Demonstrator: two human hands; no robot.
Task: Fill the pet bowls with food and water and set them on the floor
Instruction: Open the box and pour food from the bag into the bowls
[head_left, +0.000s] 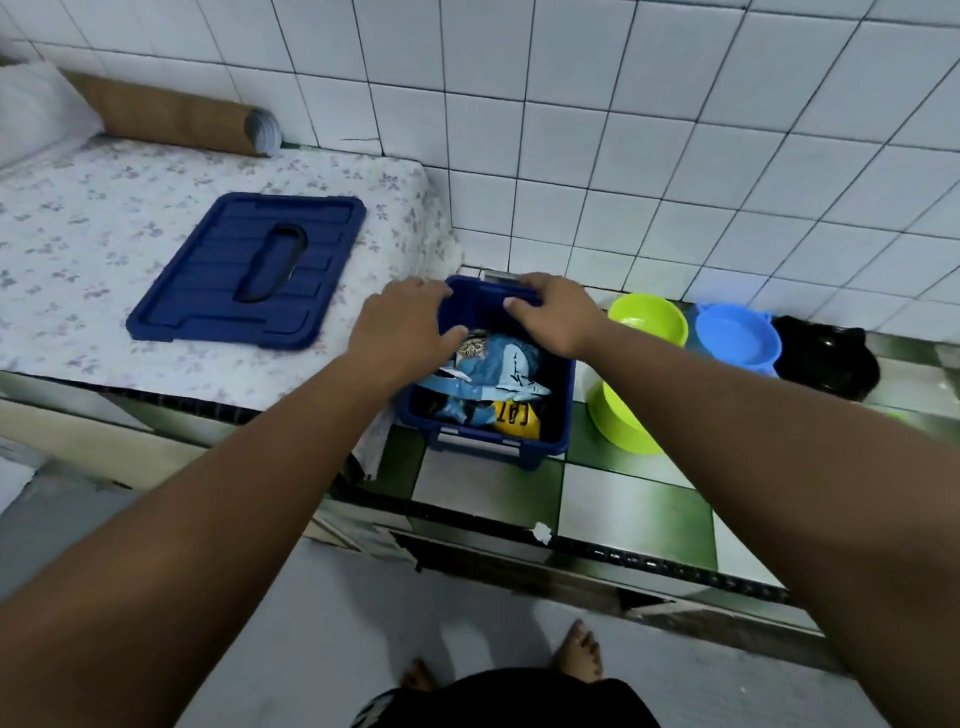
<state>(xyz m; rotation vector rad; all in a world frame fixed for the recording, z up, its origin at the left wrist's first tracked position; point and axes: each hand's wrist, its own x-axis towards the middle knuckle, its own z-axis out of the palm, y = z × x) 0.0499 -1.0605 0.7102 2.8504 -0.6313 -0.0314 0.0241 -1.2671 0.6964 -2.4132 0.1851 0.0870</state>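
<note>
Clamping the hard rim of the rectangular blue plastic bin (562, 413), left hand (402, 325) and right hand (558, 312) each grip tight

The bin (488, 447) stands open on top, though crumpled bags (498, 364) crowd its inside. Just beside its right wall sits a green bowl (618, 421); a second green bowl (649, 317), a blue bowl (737, 338) and a black bowl (826, 358) line the tiled wall (675, 156) behind. You have bare counter (623, 504) in front.
</note>
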